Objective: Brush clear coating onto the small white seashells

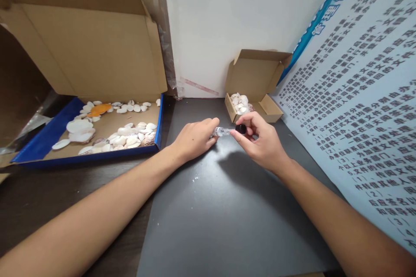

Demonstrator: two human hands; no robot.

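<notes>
Above the grey mat, my left hand (195,140) is closed around a small clear bottle (222,131). Only its ridged, threaded-looking neck shows; my fingers hide the body. The neck points right, toward my right hand (263,143). There, my thumb and fingers pinch a round black cap (241,129). Cap and bottle are close to each other, and the cap is not seated on the visible neck. Whether anything thin links them cannot be made out.
A blue-edged cardboard box (159,123) at the left holds white shells (79,127) and an orange shell (99,109). Behind my right hand stands a smaller open box (274,110) with shells. The grey mat (195,225) bears small clear droplets or flecks. A printed poster (367,117) borders the right.
</notes>
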